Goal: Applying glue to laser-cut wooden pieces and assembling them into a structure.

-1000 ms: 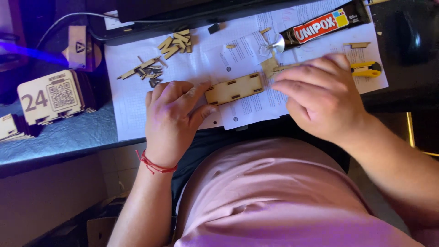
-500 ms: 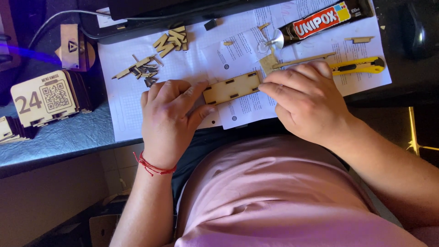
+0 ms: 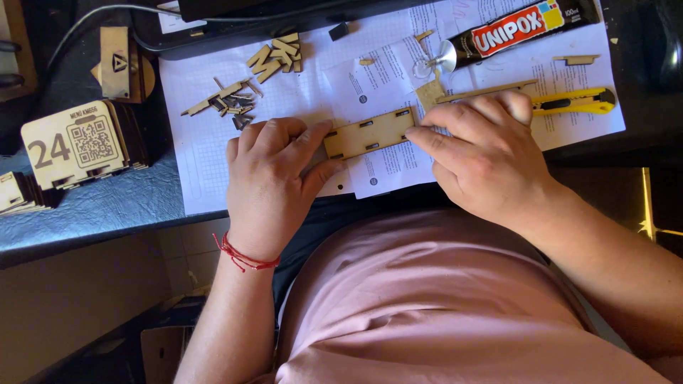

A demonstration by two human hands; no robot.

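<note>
Your left hand (image 3: 274, 178) and right hand (image 3: 480, 153) pinch the slotted wooden strip (image 3: 370, 133) at its ends; the yellow utility knife (image 3: 573, 102) lies just beyond your right fingers.

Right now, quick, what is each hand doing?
Left hand: fingers pinching the left end of the slotted wooden strip.
Right hand: fingertips pressing the strip's right end.

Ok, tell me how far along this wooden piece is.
Done: a finished wooden stand sits at the left. In hand: the left hand and right hand hold a slotted wooden strip on the paper. Left: loose wooden pieces lie unused, with the glue tube beside them.
</note>
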